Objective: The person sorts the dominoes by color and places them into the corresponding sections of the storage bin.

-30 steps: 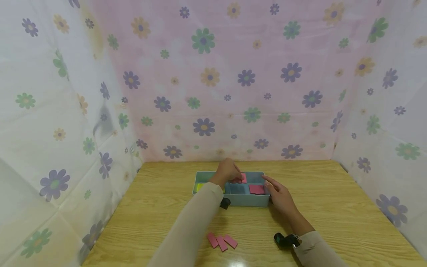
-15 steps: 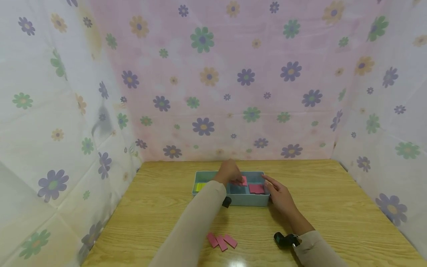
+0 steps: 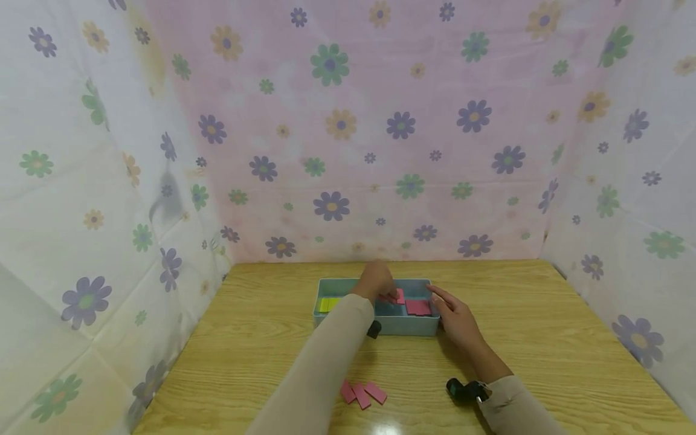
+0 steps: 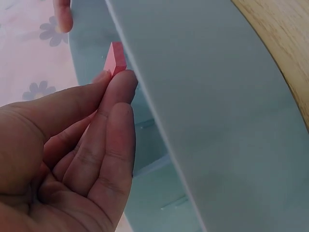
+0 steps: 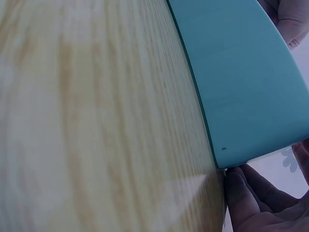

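Note:
My left hand [image 3: 376,282] pinches a small flat pink tile [image 4: 116,59] between thumb and fingertips. It reaches into the pale blue-green divided box [image 3: 405,326], and the tile shows just past the fingers. My right hand [image 3: 458,320] rests against the right end of the box with fairly straight fingers. In the right wrist view its fingertips [image 5: 235,176] touch the lower corner of the box. More pink tiles [image 3: 418,307] lie in the front right compartment. Yellow tiles [image 3: 328,304] lie in the left part, partly hidden by the left sleeve.
Several loose pink tiles [image 3: 361,396] lie on the wooden table [image 3: 261,338] near its front, close to the left sleeve [image 3: 326,362]. A flowered cloth [image 3: 375,193] stands around the back and sides. Both wrists carry black cameras [image 3: 464,391].
My left hand has moved slightly right and down inside the box with the pink tile. More yellow shows beside the sleeve. The right hand has stayed in place.

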`<action>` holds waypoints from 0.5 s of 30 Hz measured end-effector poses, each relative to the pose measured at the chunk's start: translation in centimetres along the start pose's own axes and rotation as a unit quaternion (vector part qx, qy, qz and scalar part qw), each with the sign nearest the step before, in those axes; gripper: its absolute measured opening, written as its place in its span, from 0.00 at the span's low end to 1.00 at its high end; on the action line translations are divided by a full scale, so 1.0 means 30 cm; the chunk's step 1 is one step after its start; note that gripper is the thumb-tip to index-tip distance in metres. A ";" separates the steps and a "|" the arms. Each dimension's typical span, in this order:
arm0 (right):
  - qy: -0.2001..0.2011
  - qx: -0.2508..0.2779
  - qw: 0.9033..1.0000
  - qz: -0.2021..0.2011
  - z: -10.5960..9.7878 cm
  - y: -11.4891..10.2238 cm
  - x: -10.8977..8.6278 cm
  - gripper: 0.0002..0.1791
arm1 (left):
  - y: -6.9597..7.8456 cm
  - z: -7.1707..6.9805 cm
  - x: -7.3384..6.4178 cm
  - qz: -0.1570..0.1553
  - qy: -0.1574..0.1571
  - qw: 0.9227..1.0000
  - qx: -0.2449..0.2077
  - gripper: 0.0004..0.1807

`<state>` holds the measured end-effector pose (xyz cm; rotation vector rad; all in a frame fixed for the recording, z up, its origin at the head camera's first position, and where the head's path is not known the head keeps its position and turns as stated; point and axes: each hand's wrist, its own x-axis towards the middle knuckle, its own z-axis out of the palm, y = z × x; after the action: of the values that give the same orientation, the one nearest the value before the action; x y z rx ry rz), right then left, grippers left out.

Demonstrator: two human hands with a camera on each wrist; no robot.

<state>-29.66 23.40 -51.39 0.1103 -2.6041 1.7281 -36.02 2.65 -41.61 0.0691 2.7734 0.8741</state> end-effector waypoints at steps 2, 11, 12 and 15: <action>0.001 0.003 1.000 -0.001 0.000 0.002 0.002 0.28 | 0.002 0.006 0.002 0.001 0.002 1.000 0.008 0.10; 0.008 0.009 1.000 -0.004 0.003 -0.009 -0.014 0.28 | 0.013 0.022 0.014 -0.006 0.016 0.999 0.050 0.12; 0.009 0.009 1.000 -0.005 0.003 -0.010 -0.014 0.28 | 0.013 0.024 0.014 -0.008 0.015 0.999 0.042 0.12; 0.007 0.004 1.000 -0.007 0.003 -0.009 -0.015 0.28 | 0.013 0.025 0.016 -0.013 0.010 0.999 0.031 0.12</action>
<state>-29.18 23.24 -51.19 0.1153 -2.5791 1.7295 -36.33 3.44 -42.09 0.0346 2.8138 0.7872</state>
